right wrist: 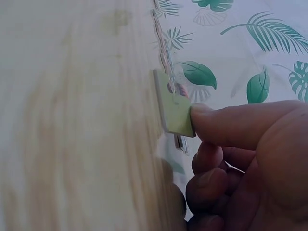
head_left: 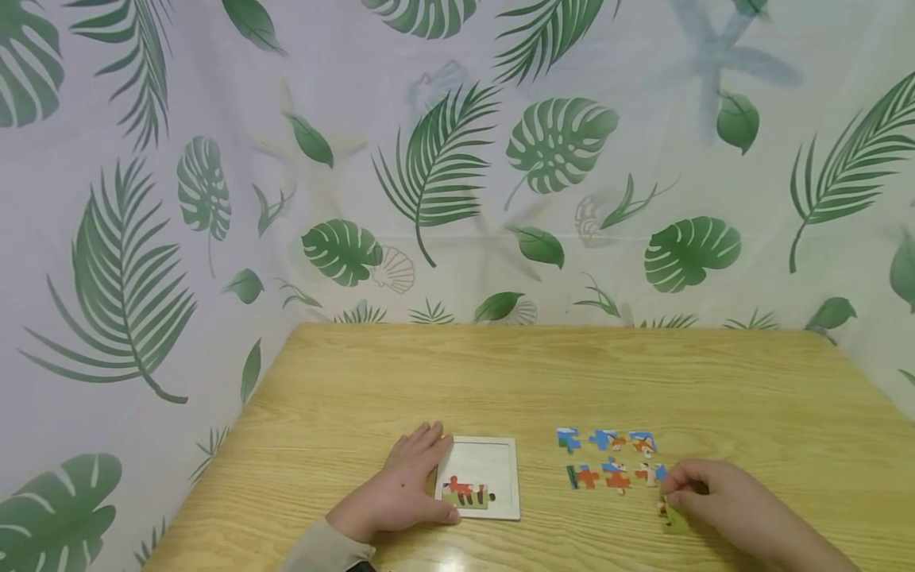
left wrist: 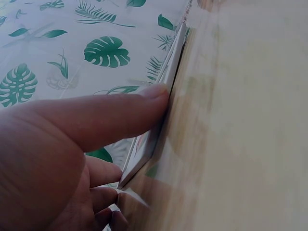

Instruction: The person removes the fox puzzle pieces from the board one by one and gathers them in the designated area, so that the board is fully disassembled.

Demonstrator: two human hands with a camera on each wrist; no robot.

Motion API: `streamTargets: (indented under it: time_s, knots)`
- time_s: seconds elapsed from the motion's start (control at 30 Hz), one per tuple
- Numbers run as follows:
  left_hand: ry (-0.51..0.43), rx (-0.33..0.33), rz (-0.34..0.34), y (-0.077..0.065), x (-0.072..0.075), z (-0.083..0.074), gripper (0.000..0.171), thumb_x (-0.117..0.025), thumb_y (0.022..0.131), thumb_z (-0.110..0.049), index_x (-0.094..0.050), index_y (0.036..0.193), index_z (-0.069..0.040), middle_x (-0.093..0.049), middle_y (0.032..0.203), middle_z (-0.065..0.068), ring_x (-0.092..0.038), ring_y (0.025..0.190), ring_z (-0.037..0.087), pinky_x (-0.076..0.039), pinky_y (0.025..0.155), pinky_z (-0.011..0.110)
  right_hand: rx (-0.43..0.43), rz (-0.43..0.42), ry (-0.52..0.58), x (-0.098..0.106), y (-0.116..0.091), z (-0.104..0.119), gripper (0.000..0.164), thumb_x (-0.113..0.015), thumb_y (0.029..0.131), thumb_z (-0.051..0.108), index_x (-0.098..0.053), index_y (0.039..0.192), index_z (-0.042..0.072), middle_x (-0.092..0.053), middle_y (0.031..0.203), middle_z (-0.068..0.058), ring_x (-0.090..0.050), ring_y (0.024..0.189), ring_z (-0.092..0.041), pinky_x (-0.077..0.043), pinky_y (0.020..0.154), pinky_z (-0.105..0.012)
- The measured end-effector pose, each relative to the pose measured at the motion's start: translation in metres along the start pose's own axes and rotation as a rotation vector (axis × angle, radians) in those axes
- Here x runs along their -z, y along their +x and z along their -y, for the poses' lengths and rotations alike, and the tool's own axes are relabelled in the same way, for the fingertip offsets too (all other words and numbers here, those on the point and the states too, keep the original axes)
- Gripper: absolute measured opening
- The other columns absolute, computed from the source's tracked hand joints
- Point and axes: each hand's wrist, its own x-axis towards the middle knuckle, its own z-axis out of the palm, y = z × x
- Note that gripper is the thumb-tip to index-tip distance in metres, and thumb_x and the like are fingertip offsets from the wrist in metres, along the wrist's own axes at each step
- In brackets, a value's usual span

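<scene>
A square white puzzle tray (head_left: 486, 469) lies on the table with joined jigsaw pieces (head_left: 465, 494) in its lower left part. My left hand (head_left: 403, 485) rests along the tray's left side, fingers fairly straight, thumb touching the near edge; the left wrist view shows this thumb (left wrist: 130, 113) against the rim. To the right, my right hand (head_left: 722, 504) pinches a green jigsaw piece (head_left: 674, 520) between thumb and fingers. In the right wrist view the green jigsaw piece (right wrist: 175, 110) is tilted up off the table.
Loose jigsaw pieces in blue and red lie in two rows, among them a blue piece (head_left: 568, 438) and a red piece (head_left: 588, 477), between the tray and my right hand. The wooden table (head_left: 543, 373) ends at a leaf-patterned cloth (head_left: 457, 199) behind and at the left.
</scene>
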Motion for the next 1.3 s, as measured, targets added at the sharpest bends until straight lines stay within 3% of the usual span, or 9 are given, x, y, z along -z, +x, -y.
streamTargets:
  time_s: [0.53, 0.83, 1.3]
  knots:
    - [0.006, -0.006, 0.003, 0.0002, -0.0016, -0.0001, 0.109, -0.083, 0.077, -0.051, -0.031, 0.157, 0.001, -0.016, 0.166, 0.020, -0.008, 0.153, 0.038, -0.004, 0.120, 0.058, 0.004, -0.041, -0.095, -0.0044, 0.0001, -0.0038, 0.012, -0.068, 0.098, 0.026, -0.070, 0.098, 0.014, -0.060, 0.082, 0.001, -0.051, 0.073, -0.012, -0.042, 0.065, -0.027]
    - [0.017, 0.007, 0.009, 0.0009, -0.0013, 0.0013, 0.109, -0.082, 0.077, -0.051, -0.030, 0.158, -0.001, -0.015, 0.166, 0.018, -0.007, 0.153, 0.036, -0.003, 0.120, 0.056, -0.042, -0.071, -0.108, -0.0063, 0.0015, -0.0002, 0.010, -0.070, 0.096, 0.027, -0.072, 0.098, 0.017, -0.062, 0.084, 0.002, -0.052, 0.077, -0.016, -0.043, 0.068, -0.030]
    - [0.011, 0.011, 0.012, 0.0012, -0.0007, -0.0009, 0.108, -0.082, 0.078, -0.050, -0.031, 0.158, -0.001, -0.015, 0.167, 0.018, -0.006, 0.154, 0.035, -0.003, 0.120, 0.057, -0.031, -0.100, -0.136, -0.0094, 0.0007, 0.0007, 0.004, -0.071, 0.095, 0.021, -0.071, 0.094, 0.017, -0.061, 0.082, 0.003, -0.051, 0.076, -0.016, -0.044, 0.067, -0.030]
